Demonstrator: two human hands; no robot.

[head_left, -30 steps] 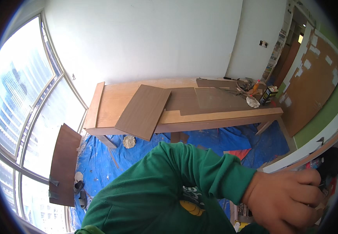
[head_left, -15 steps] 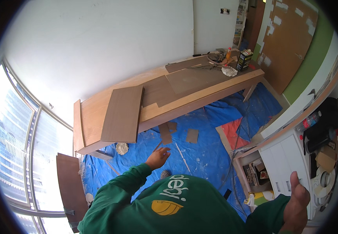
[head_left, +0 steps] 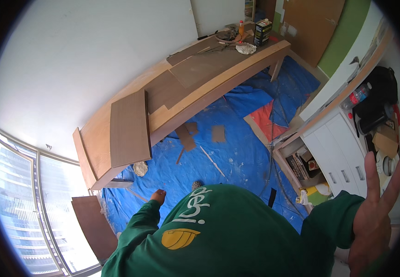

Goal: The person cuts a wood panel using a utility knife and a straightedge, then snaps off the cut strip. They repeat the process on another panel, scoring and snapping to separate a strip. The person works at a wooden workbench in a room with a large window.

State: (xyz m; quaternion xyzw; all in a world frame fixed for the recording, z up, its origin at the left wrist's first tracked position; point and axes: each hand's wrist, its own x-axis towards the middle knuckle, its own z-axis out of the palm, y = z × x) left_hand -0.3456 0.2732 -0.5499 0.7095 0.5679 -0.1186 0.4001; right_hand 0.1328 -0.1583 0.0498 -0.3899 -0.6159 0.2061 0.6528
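My right hand (head_left: 376, 217) is raised at the lower right, with two fingers stretched up and apart and nothing in it. Behind it stands a white drawer unit (head_left: 336, 157). Low in front of my body, my left hand (head_left: 159, 196) hangs with its fingers curled in, and no object shows in it. Beyond that hand is a long wooden bench (head_left: 163, 131) along the wall. A brown laminate-faced board (head_left: 130, 129) lies across the bench's near left part, apart from my hand.
A blue tarp (head_left: 237, 166) covers the floor, with brown offcuts (head_left: 184, 137) and a thin strip (head_left: 213, 160) on it. A dark can (head_left: 262, 33), an orange bottle (head_left: 241, 28) and a crumpled white cloth (head_left: 246, 48) stand at the bench's far end. A curved brown panel (head_left: 94, 226) leans near the window.
My left hand has drawn back toward my body and curled in. My right hand has risen, two fingers now extended. The whole view has shifted and turned.
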